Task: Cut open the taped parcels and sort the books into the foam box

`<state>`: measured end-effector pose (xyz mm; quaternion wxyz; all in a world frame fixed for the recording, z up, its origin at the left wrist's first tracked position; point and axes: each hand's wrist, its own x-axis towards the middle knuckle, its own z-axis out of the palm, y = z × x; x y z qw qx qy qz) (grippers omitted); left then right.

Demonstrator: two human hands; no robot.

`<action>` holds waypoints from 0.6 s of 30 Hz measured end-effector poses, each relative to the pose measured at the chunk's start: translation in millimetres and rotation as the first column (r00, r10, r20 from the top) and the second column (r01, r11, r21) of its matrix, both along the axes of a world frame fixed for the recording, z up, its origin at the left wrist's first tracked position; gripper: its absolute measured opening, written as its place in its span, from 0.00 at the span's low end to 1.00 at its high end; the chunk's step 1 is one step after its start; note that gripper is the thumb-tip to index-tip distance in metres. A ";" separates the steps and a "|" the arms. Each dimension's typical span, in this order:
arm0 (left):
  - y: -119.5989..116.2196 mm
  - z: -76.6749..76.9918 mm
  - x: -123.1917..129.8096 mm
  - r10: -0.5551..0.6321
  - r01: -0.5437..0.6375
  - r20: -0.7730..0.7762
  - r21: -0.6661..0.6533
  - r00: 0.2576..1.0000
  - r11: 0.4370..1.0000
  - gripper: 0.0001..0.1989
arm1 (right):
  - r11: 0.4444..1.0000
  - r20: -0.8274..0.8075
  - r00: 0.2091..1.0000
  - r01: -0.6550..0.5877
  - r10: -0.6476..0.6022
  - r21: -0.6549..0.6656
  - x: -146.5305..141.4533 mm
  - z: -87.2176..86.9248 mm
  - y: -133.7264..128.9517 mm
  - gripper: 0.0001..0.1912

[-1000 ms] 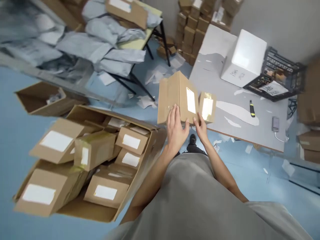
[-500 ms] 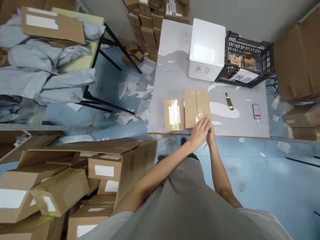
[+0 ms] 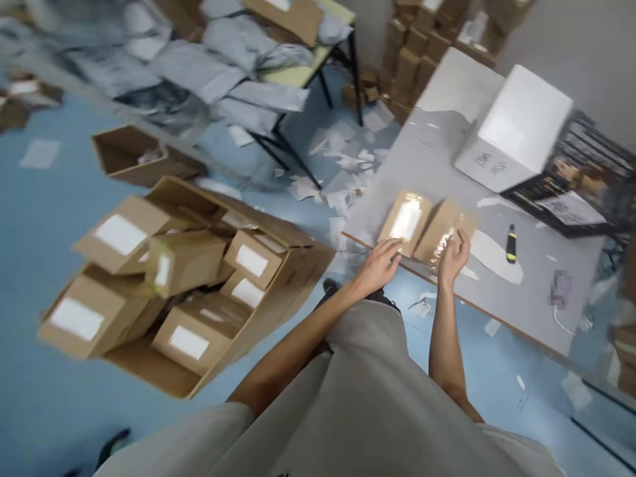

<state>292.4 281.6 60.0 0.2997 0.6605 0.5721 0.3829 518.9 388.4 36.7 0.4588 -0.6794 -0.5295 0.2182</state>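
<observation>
Two taped cardboard packages lie side by side at the front edge of the grey table. My left hand rests at the near edge of the left package, which bears a white label; its fingers are stretched out. Beside the right package, my right hand is raised at its right side with fingers apart and curved. Shiny clear tape shows on both packages. To the right lies a black and yellow cutter, touched by neither hand.
A white foam box and a black crate stand at the table's back right. A phone lies near the right end. At left, a large open carton holds several boxes. Paper scraps litter the floor.
The view has turned left. My hands have moved apart: the left from the right package to the left one, the right off the corner of the right package, fingers now spread.
</observation>
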 end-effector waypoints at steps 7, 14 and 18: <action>-143.0 -27.1 -184.2 0.756 -0.748 0.085 -0.107 0.649 0.655 0.20 | 0.759 -0.110 0.758 -0.649 0.643 -0.038 -219.3 3.4 -45.1 0.30; -309.9 -82.2 -304.2 0.972 -0.906 0.224 -0.422 -0.078 0.024 0.22 | 0.252 -0.198 0.304 -0.935 0.932 -0.248 -423.0 -22.3 -153.5 0.42; -363.5 -108.3 -371.8 0.930 -0.837 0.244 -0.536 -0.275 -0.107 0.27 | 0.039 -0.201 0.120 -0.930 0.972 -0.364 -530.1 -43.1 -194.7 0.51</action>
